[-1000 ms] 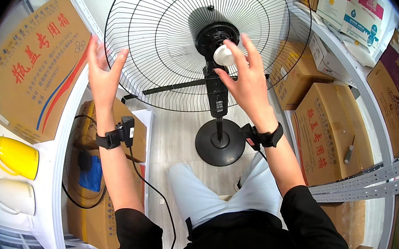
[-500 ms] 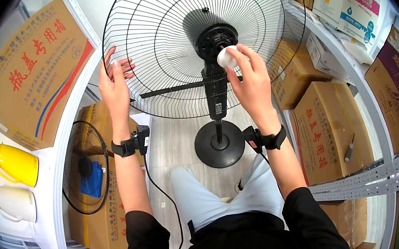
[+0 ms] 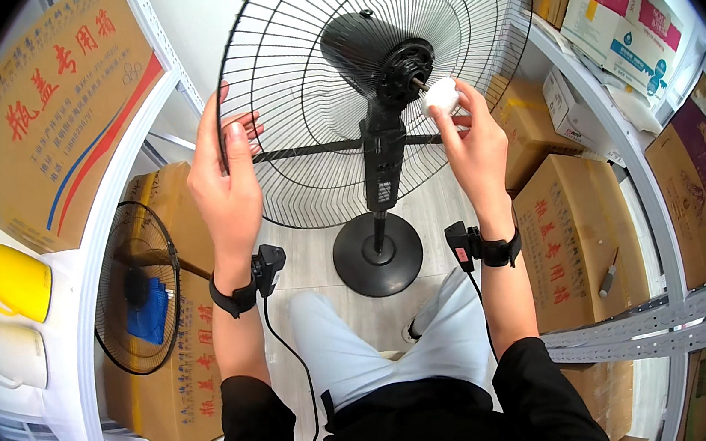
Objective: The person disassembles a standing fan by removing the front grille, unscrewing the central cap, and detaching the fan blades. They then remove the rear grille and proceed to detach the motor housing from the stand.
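Shelves [image 3: 677, 294] L & R; blk fan [image 3: 384, 144] stands on floor [image 3: 313, 233] btwn their inner edges. L hand [image 3: 231, 194], fingers gripping grille [image 3: 294, 72] at its L rim; R hand [image 3: 475, 134], fingers pinching wht knob [image 3: 441, 97] just beside motor shaft [image 3: 419, 84], contact unclear.

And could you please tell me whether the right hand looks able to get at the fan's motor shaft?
Probably yes: the right hand holds a white knob beside the motor shaft, and the wire rear grille spreads behind, seemingly leaving the front free.
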Demonstrator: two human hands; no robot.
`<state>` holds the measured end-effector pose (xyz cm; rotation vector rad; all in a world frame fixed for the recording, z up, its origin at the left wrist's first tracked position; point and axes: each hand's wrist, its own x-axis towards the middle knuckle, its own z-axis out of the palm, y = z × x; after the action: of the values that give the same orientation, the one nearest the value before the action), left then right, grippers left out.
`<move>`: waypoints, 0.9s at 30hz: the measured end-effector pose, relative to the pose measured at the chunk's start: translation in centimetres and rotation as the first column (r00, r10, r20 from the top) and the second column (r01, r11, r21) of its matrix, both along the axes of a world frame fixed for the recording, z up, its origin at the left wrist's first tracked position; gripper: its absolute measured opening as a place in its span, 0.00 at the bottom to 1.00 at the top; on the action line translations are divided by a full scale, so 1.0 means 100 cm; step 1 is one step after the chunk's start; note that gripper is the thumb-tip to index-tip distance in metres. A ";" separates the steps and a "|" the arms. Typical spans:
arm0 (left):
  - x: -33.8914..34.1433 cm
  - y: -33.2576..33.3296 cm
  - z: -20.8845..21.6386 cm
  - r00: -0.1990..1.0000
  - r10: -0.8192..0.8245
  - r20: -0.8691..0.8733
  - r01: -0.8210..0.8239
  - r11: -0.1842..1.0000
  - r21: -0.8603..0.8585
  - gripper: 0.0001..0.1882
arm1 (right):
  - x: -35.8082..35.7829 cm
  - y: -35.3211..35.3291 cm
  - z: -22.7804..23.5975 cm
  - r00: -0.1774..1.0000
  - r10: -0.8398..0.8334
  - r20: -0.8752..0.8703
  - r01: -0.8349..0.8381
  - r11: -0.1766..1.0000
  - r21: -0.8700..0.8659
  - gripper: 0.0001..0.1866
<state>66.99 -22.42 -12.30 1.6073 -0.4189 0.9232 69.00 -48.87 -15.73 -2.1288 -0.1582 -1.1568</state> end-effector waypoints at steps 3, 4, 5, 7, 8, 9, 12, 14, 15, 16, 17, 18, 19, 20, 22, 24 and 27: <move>-0.008 -0.003 -0.001 1.000 0.022 0.002 -0.022 0.996 0.091 0.20 | 0.000 -0.005 0.003 0.995 0.001 -0.096 0.008 0.995 0.095 0.24; -0.010 -0.004 -0.001 0.999 0.037 0.008 -0.037 0.991 0.126 0.21 | 0.001 -0.005 0.003 1.000 -0.005 0.003 0.005 0.999 0.032 0.24; -0.011 -0.007 0.000 0.999 0.048 0.018 -0.050 0.992 0.116 0.21 | 0.002 -0.005 0.004 0.995 -0.004 0.102 0.007 0.999 -0.032 0.24; -0.012 -0.010 -0.002 0.996 0.065 0.058 -0.072 0.989 0.125 0.21 | 0.002 -0.006 0.004 0.988 0.007 0.155 0.006 0.996 -0.084 0.24; -0.012 -0.010 -0.003 0.994 0.074 0.079 -0.084 0.988 0.132 0.21 | 0.001 -0.007 0.003 0.994 0.011 0.110 -0.003 0.997 -0.072 0.23; -0.011 -0.010 -0.005 0.993 0.073 0.090 -0.085 0.988 0.132 0.21 | 0.000 -0.008 0.002 0.998 0.015 0.065 -0.011 0.998 -0.061 0.23; -0.011 -0.012 -0.006 0.990 0.081 0.113 -0.097 0.985 0.143 0.21 | 0.001 -0.012 0.001 0.998 0.039 0.041 -0.039 0.999 -0.001 0.22; -0.011 -0.010 -0.006 0.990 0.090 0.112 -0.106 0.983 0.149 0.21 | 0.000 -0.010 0.006 0.993 0.038 -0.110 -0.029 0.996 0.087 0.22; -0.012 -0.009 -0.006 0.989 0.094 0.111 -0.111 0.982 0.152 0.21 | -0.001 -0.009 0.010 0.982 0.043 -0.186 -0.019 0.991 0.130 0.23; -0.011 -0.009 -0.007 0.990 0.088 0.107 -0.104 0.983 0.150 0.21 | -0.004 -0.009 0.012 0.986 0.031 -0.164 -0.011 0.993 0.120 0.23; -0.010 -0.009 -0.007 0.991 0.082 0.103 -0.097 0.984 0.148 0.22 | -0.008 -0.007 0.013 0.989 0.020 -0.143 -0.004 0.994 0.110 0.23; -0.010 -0.009 -0.008 0.992 0.076 0.098 -0.090 0.985 0.146 0.22 | -0.010 -0.006 0.015 0.992 0.009 -0.122 0.004 0.995 0.101 0.24; -0.011 -0.009 -0.008 0.994 0.066 0.087 -0.077 0.989 0.126 0.22 | -0.011 -0.005 0.015 1.000 0.010 -0.018 -0.009 0.999 0.037 0.23; -0.012 -0.010 -0.008 0.995 0.056 0.077 -0.064 0.992 0.105 0.22 | -0.011 -0.004 0.016 0.996 0.018 0.087 -0.016 1.000 -0.027 0.23; -0.013 -0.011 -0.008 0.997 0.038 0.065 -0.043 0.997 0.071 0.22 | -0.008 -0.007 0.015 0.986 0.038 0.159 -0.021 0.994 -0.103 0.23; -0.012 -0.014 -0.009 0.998 0.021 0.065 -0.024 0.999 0.045 0.22 | -0.003 -0.013 0.010 0.994 0.047 0.098 -0.034 0.992 -0.125 0.22; -0.009 -0.014 -0.013 0.996 0.023 0.084 -0.026 0.999 0.032 0.24 | -0.003 -0.017 0.011 0.996 -0.008 -0.090 0.009 1.000 0.012 0.21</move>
<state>66.06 -23.78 -13.61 1.6105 -0.4753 1.0090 68.68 -50.52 -14.62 -2.1683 -0.1006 -1.0617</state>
